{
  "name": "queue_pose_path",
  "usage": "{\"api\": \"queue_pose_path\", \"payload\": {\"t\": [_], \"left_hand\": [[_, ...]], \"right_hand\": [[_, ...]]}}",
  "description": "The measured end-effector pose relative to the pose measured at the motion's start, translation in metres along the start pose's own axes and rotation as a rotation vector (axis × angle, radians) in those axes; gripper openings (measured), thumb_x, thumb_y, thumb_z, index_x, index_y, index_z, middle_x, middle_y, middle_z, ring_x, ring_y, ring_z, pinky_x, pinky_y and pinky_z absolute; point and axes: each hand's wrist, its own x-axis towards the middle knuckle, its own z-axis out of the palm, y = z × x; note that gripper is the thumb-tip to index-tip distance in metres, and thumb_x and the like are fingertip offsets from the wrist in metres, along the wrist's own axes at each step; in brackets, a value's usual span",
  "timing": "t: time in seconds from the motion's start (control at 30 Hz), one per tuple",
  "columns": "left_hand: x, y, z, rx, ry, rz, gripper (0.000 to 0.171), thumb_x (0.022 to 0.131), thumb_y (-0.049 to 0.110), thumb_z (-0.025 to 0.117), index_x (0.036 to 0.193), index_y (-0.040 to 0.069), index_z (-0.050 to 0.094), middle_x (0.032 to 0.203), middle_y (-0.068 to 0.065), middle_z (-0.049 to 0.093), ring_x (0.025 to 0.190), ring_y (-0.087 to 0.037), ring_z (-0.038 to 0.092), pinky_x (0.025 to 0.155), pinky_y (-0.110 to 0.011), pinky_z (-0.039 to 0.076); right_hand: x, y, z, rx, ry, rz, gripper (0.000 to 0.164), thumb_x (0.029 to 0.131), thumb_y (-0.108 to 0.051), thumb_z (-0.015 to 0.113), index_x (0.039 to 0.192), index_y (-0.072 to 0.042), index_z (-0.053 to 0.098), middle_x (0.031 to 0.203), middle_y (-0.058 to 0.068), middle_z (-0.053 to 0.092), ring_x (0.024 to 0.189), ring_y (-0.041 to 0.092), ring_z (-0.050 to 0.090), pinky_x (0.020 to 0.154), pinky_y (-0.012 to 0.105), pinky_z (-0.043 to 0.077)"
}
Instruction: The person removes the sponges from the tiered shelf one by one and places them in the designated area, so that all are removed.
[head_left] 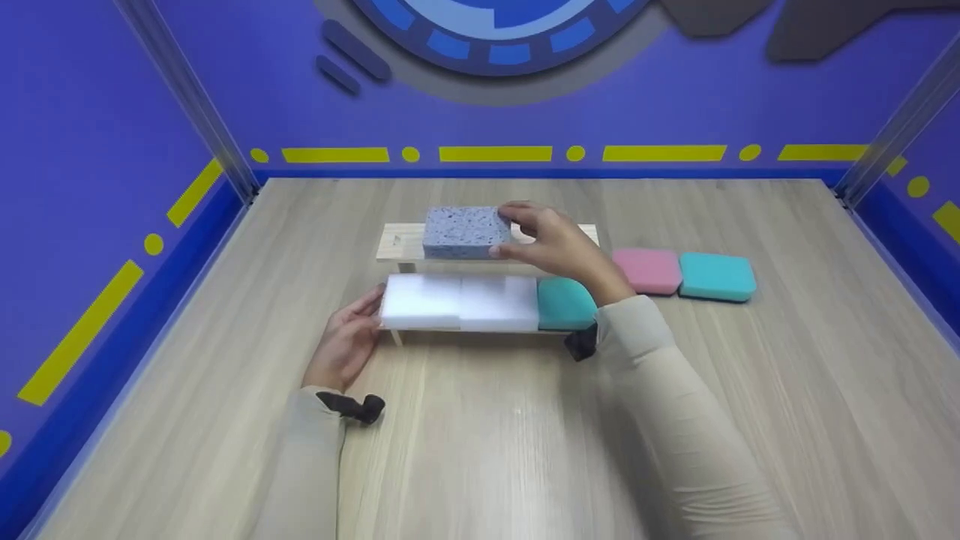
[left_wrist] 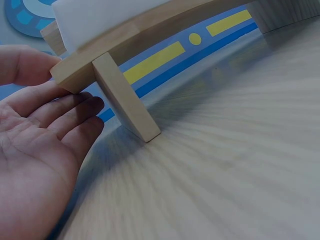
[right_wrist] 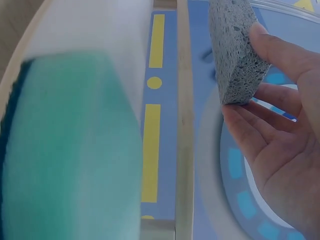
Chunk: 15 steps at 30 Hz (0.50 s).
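Observation:
My right hand [head_left: 555,240] grips the right end of a speckled grey-blue sponge [head_left: 466,229], thumb on one side and fingers on the other. The sponge is over the upper board of a two-level wooden rack [head_left: 394,244]; in the right wrist view a gap shows between sponge and board [right_wrist: 185,125]. At the lower board's left end, my left hand [head_left: 345,341] pinches the wood [left_wrist: 75,75] between thumb and fingers. Along that lower board lie two white sponges [head_left: 421,301] side by side, then a green sponge [head_left: 566,304] with a dark underside, partly behind my right wrist.
To the right of the rack, a pink sponge [head_left: 646,271] and a turquoise sponge [head_left: 718,276] lie together on the wood-grain table [head_left: 480,435]. Blue panels with yellow dashes [head_left: 495,154] enclose the back and sides. A black wrist camera [head_left: 581,341] is close to the lower board.

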Motion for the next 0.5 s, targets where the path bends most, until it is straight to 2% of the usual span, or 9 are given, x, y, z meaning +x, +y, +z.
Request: {"api": "queue_pose_path", "payload": {"t": [0.2,0.4,0.5], "left_hand": [[0.000,-0.001,0.001,-0.016,0.004,0.004,0.064,0.081,-0.020,0.034,0.144,-0.016,0.024,0.148,-0.022,0.036,0.117,-0.009,0.054,0.093,-0.020,0.047],[-0.001,0.000,0.002,-0.023,0.010,0.004,0.063,0.081,-0.019,0.034,0.144,-0.015,0.025,0.154,-0.027,0.025,0.118,-0.010,0.053,0.097,-0.021,0.045],[0.000,-0.001,0.002,-0.014,0.006,0.004,0.063,0.082,-0.019,0.034,0.144,-0.015,0.025,0.154,-0.027,0.025,0.119,-0.010,0.052,0.098,-0.022,0.045]], "right_hand": [[-0.007,0.002,-0.008,-0.013,0.009,0.009,0.068,0.084,-0.031,0.073,0.140,-0.001,0.048,0.147,0.012,0.046,0.131,0.028,0.048,0.107,0.037,0.042],[-0.015,0.003,-0.017,0.000,0.006,0.005,0.069,0.085,-0.032,0.072,0.140,-0.001,0.047,0.149,0.014,0.042,0.133,0.028,0.046,0.108,0.039,0.040],[-0.018,0.006,-0.021,0.003,0.009,-0.003,0.068,0.085,-0.031,0.072,0.140,0.000,0.046,0.149,0.015,0.041,0.133,0.030,0.046,0.108,0.041,0.040]]}}
